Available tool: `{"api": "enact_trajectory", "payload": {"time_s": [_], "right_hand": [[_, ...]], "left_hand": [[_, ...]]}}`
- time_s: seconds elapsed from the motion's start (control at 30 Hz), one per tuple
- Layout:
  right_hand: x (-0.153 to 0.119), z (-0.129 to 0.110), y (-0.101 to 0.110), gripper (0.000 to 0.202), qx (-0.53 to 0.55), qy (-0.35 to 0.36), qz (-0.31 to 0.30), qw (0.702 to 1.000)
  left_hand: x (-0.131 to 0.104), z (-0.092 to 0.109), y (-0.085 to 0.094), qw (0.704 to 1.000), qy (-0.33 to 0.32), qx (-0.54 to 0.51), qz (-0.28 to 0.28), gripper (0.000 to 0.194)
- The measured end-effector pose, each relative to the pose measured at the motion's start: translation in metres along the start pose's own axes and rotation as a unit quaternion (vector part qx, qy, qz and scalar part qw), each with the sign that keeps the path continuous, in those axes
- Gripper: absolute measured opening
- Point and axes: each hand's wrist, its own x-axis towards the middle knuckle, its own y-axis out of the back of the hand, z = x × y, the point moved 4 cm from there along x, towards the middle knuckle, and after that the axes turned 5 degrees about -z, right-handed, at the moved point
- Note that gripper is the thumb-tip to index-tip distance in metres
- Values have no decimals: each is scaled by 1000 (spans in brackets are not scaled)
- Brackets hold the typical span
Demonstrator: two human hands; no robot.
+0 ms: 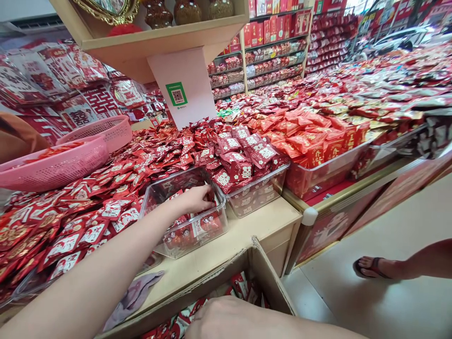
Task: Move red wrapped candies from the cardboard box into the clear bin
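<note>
My left hand point(199, 199) is over the inside of a clear plastic bin point(192, 247), its fingers curled closed. What they hold, if anything, is hidden. Small red and white packets point(208, 226) lie low in this bin. My right hand point(221, 316) reaches down into an open cardboard box point(254, 256), back of the hand up. Its fingers are out of sight among red, white and green packets point(240, 285). Right beside the first bin stands another clear bin point(256, 197) heaped with dark red packets point(243, 160).
Piles of red packets point(116, 183) cover the counter at left. Two pink baskets point(56, 162) sit there, near another person's sleeve point(21, 134). A purple cloth point(136, 294) lies by the box. A code sign point(181, 89) stands behind. At right is a person's sandalled foot point(372, 267).
</note>
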Motion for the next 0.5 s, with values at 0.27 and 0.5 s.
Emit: {"api": "enact_trajectory", "payload": {"time_s": [0.27, 0.5], "right_hand": [[-1, -3, 1, 20, -19, -60, -106, 992], [26, 14, -111, 14, -28, -177, -249, 952]], "left_hand": [[-66, 11, 42, 990, 13, 7, 140, 35], [-213, 67, -59, 926, -277, 180, 184, 18]]}}
